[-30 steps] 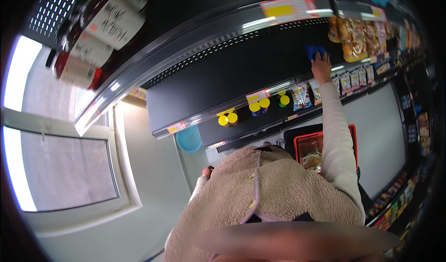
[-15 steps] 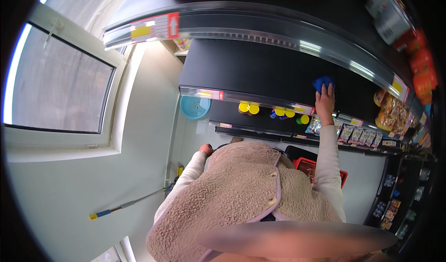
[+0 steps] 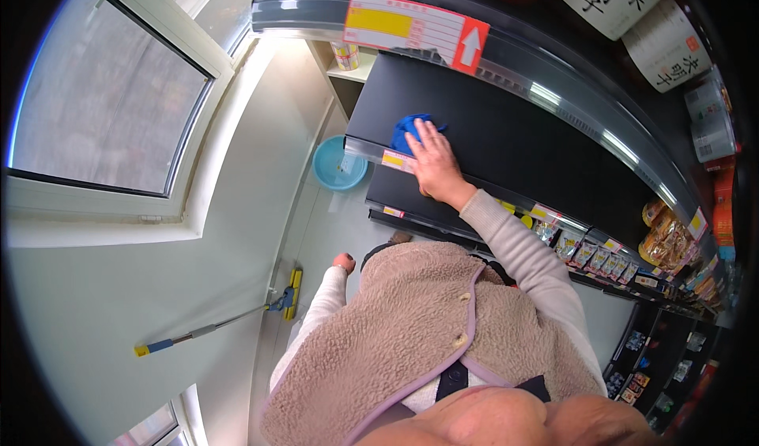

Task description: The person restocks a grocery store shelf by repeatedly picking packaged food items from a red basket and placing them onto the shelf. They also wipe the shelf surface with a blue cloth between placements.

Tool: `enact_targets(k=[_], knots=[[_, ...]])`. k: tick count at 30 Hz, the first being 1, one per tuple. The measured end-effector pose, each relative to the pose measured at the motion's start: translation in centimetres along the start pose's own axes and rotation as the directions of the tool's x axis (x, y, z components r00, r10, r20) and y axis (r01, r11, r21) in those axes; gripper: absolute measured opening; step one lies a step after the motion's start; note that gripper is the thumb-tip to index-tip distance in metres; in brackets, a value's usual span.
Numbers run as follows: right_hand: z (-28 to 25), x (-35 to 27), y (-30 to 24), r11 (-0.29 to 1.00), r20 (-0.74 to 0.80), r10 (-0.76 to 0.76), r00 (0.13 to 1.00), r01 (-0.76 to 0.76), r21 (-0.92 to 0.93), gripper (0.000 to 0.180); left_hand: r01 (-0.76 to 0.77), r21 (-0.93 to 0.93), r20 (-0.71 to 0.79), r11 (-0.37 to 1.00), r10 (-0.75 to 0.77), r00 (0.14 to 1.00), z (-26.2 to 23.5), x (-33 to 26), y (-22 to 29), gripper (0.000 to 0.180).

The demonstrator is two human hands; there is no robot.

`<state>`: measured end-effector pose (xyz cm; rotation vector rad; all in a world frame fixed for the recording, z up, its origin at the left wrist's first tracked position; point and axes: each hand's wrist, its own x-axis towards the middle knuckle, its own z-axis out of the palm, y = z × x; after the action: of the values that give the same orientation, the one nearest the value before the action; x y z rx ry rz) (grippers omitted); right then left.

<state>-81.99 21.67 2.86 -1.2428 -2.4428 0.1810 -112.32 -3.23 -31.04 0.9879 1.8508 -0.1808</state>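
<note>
Right hand [image 3: 437,166] partly hides the blue cloth [image 3: 403,134] on the shelf [image 3: 514,126]

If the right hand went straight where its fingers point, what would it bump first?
The blue cloth, which is right at the tips of the right hand. Past it seems to be more black shelf, but depth is hard to judge here.
</note>
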Motion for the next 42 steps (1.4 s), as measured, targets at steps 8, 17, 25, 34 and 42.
enact_targets(k=[8,17,25,34,42], knots=[[5.1,10.4,-1.8,0.991,0.044,-0.130,0.991,0.129,0.015,0.051,0.006,-0.195,-0.058,0.981,-0.018,0.998,0.1,0.4,-2.9,0.027],[4.6,11.8,8.0,0.933,0.175,0.270,0.947,-0.302,0.195,0.036,-0.203,0.084,-0.021,0.976,0.205,0.978,-3.4,-0.6,0.2,0.023],[-2.4,3.3,13.6,0.868,-0.086,0.315,0.945,-0.323,-0.378,0.042,-0.288,0.193,0.066,0.938,0.281,0.957,-6.2,1.5,5.6,0.023],[-8.1,-11.5,25.8,0.784,-0.292,0.453,0.842,-0.532,-0.319,0.043,-0.319,0.274,0.098,0.907,0.303,0.948,-6.0,-0.4,10.0,0.022],[-15.4,-23.9,34.0,0.508,-0.459,0.654,0.602,-0.798,-0.324,0.042,-0.309,0.323,0.091,0.894,0.296,0.951,-3.9,-3.2,13.4,0.021]])
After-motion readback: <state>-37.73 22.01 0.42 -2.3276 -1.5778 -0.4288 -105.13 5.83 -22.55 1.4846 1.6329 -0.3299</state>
